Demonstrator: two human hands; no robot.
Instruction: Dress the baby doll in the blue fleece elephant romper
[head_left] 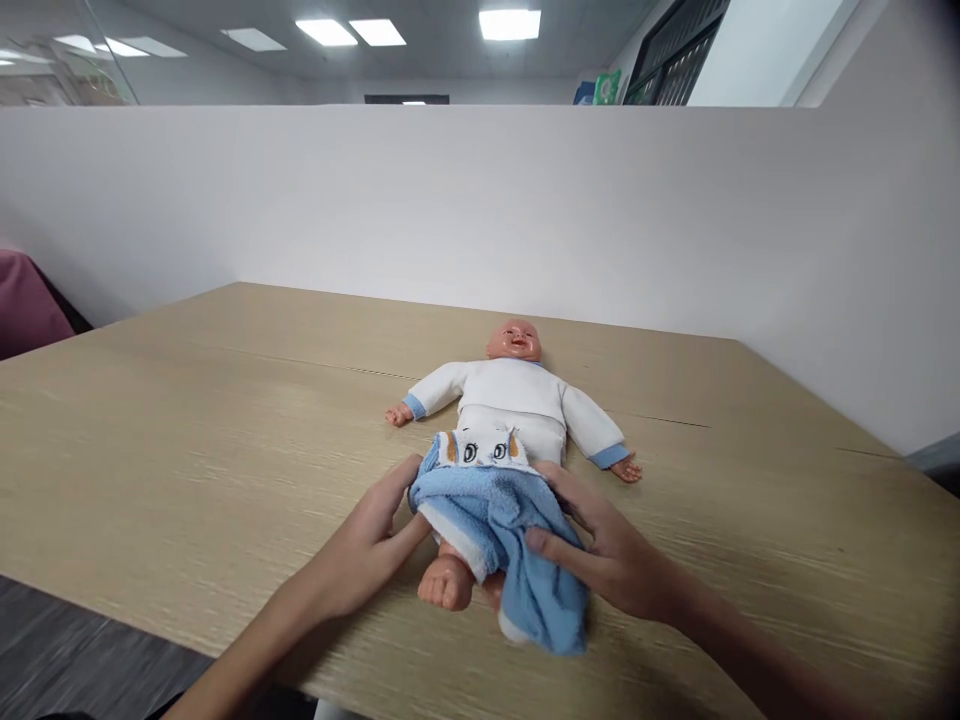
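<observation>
A baby doll (514,341) lies on its back on the table, head away from me, wearing a white top (512,385) with blue cuffs. Blue fleece doll pants (495,500), with a white panel and embroidered eyes, cover its hips and legs. My left hand (367,540) grips the left edge of the pants between thumb and fingers. On the other side my right hand (611,550) pinches their right edge, thumb on the blue fabric. One doll foot (446,583) pokes out below the cloth; the other is mostly covered by the hanging blue leg.
The wooden table (225,430) has seams across its top. A white partition (480,200) rises behind it. At the far left is a maroon chair back (34,305). Dark flooring (82,650) shows past the near left edge.
</observation>
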